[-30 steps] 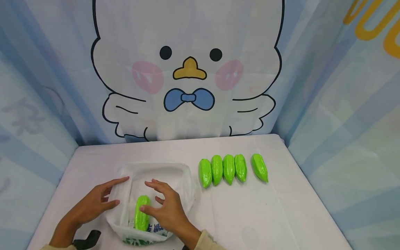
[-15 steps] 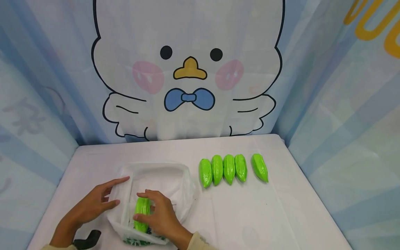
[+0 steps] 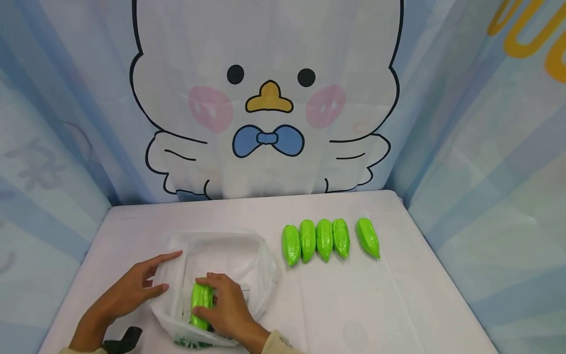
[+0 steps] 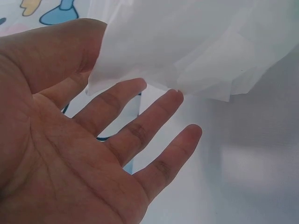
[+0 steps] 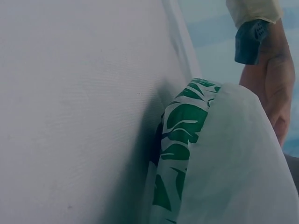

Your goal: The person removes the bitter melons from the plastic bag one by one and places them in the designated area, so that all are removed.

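Note:
A white plastic bag with green print lies with its mouth spread wide on the table. Inside it is a bright green, ridged, elongated vegetable. My right hand reaches into the bag and grips this green vegetable between thumb and fingers. At the bag's left side, my left hand has its fingers spread against the plastic. In the left wrist view those fingers are relaxed and extended, right at the bag's edge. The bag hides my right hand in the right wrist view.
Four similar green vegetables stand side by side right of the bag, and another green vegetable lies slightly apart. They rest on a white-covered table. Behind is a curtain with a cartoon bird.
My right hand has moved down and slightly left, and its fingers have closed from hovering around the green vegetable to gripping it. My left hand has stayed at the bag's side.

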Demonstrator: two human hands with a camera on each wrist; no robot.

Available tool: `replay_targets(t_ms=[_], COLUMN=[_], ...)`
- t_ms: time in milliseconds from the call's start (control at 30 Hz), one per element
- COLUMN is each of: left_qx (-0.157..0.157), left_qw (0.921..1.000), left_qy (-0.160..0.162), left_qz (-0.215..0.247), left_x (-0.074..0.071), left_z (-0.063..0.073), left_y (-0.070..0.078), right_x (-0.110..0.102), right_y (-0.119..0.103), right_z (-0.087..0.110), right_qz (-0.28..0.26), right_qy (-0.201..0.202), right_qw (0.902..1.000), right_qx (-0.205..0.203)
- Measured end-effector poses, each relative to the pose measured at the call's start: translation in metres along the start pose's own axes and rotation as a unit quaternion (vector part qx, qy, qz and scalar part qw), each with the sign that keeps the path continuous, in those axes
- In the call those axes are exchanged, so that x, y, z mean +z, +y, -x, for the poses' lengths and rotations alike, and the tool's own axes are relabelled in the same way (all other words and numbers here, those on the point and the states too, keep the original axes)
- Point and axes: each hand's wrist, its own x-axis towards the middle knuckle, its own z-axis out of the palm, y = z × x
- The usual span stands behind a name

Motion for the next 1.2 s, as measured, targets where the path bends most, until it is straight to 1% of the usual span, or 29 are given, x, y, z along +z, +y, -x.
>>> replay_targets(t_ms=[133, 300, 467, 633, 933, 1167, 1200], left_qx=[0.0, -0.003, -0.006, -0.009, 0.006, -0.009, -0.007], left_qw=[1.0, 1.0, 0.9998, 0.9998, 0.9999, 0.9999, 1.0], left_qy=[-0.004, -0.006, -0.006, -0.004, -0.006, 0.0, 0.001], left_qz=[-0.002, 0.001, 0.017, 0.018, 0.008, 0.004, 0.003], left_x=[0.0, 0.0, 0.0, 0.001, 0.0, 0.0, 0.0], left_z=[0.0, 0.0, -0.001, -0.001, -0.002, -0.003, -0.003], left_y=[0.0, -0.001, -0.003, -0.005, -0.004, -0.005, -0.005], right_x=[-0.003, -0.014, -0.026, -0.038, -0.061, -0.079, -0.082], right_y=[-0.003, -0.012, -0.021, -0.026, -0.034, -0.037, -0.038], right_z=[0.001, 0.001, 0.001, 0.004, 0.01, 0.015, 0.016], right_qz=[-0.041, -0.099, -0.125, -0.144, -0.16, -0.163, -0.161], right_qy=[0.013, 0.018, 0.022, 0.032, 0.061, 0.082, 0.086], right_qw=[0.9991, 0.9947, 0.9916, 0.989, 0.9845, 0.9811, 0.9809], right_qx=[0.003, 0.019, 0.025, 0.006, -0.039, -0.065, -0.067])
